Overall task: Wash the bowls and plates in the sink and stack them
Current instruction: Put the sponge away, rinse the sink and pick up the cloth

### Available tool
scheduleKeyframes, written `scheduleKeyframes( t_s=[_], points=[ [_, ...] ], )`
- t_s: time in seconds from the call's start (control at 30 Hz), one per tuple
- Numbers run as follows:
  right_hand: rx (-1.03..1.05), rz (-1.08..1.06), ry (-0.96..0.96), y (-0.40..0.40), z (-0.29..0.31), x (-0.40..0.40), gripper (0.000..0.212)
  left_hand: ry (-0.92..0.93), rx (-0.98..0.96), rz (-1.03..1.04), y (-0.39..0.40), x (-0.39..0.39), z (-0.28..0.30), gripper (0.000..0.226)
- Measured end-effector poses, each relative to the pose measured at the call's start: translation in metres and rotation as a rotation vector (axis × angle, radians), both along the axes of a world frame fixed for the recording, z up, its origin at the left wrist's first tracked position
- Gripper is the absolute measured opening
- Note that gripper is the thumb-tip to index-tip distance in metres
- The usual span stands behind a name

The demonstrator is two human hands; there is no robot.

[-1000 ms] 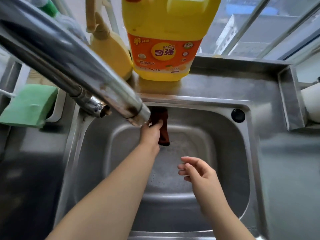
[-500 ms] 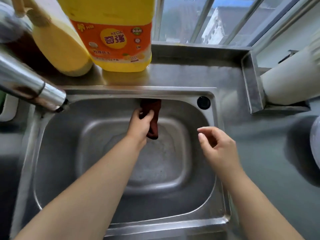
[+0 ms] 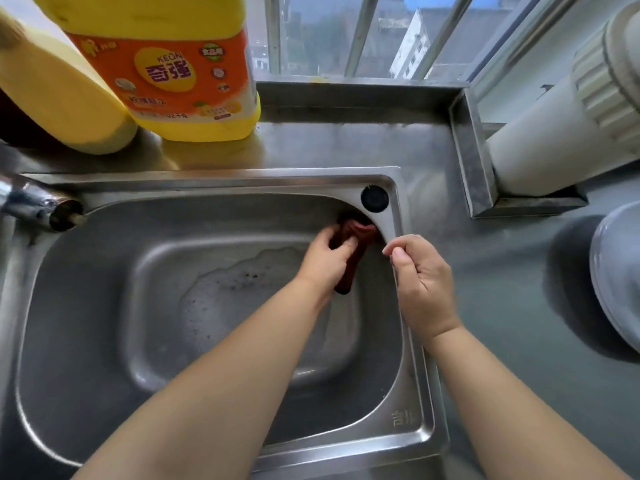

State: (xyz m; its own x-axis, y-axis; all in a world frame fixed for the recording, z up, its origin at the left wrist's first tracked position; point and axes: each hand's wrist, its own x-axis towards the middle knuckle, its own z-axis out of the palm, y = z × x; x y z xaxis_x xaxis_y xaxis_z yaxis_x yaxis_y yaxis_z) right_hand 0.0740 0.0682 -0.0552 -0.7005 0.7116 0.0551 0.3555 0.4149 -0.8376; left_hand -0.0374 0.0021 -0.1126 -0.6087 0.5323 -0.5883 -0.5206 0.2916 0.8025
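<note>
The steel sink [image 3: 104,341] holds a shallow film of foamy water and no dishes. My left hand [image 3: 323,258] grips a dark red cloth [image 3: 356,247] against the sink's back right wall, just below the black overflow hole [image 3: 374,198]. My right hand [image 3: 422,282] hovers over the sink's right rim, fingers loosely curled, holding nothing. A stack of pale plates or bowls [image 3: 616,282] stands on the counter at the far right, cut off by the frame edge.
The tap spout [image 3: 41,207] juts in from the left over the sink. A big yellow detergent jug [image 3: 173,64] and a second yellow bottle [image 3: 59,98] stand behind the sink. A white pipe [image 3: 561,123] runs at the back right.
My left hand has slid the cloth rightward along the sink's back wall into the right corner. My right hand has moved from above the basin to the right rim. The view swung right.
</note>
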Motion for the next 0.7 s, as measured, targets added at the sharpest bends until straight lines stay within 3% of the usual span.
scheduleKeyframes(
  t_s=[0.17,0.23,0.33,0.47,0.57,0.7],
  points=[
    [-0.014,0.015,0.069,0.002,-0.006,0.001,0.028,0.081,-0.075,-0.318,-0.032,0.037,-0.014,0.027],
    [-0.005,0.017,0.075,0.003,-0.007,0.002,0.030,0.027,-0.093,-0.395,-0.048,0.051,-0.019,0.024],
    [0.022,0.021,0.064,0.002,-0.007,0.001,0.031,-0.102,-0.051,-0.247,-0.047,0.050,-0.011,0.025],
    [0.028,0.023,0.068,0.002,-0.007,0.001,0.032,-0.060,0.029,-0.093,-0.024,0.033,0.003,0.022],
    [0.034,0.031,0.067,0.001,-0.007,0.001,0.031,-0.078,0.036,-0.180,-0.033,0.047,0.002,0.028],
    [0.019,0.039,0.053,0.001,-0.007,0.002,0.031,-0.251,0.000,-0.382,-0.069,0.079,-0.006,0.034]
  ],
)
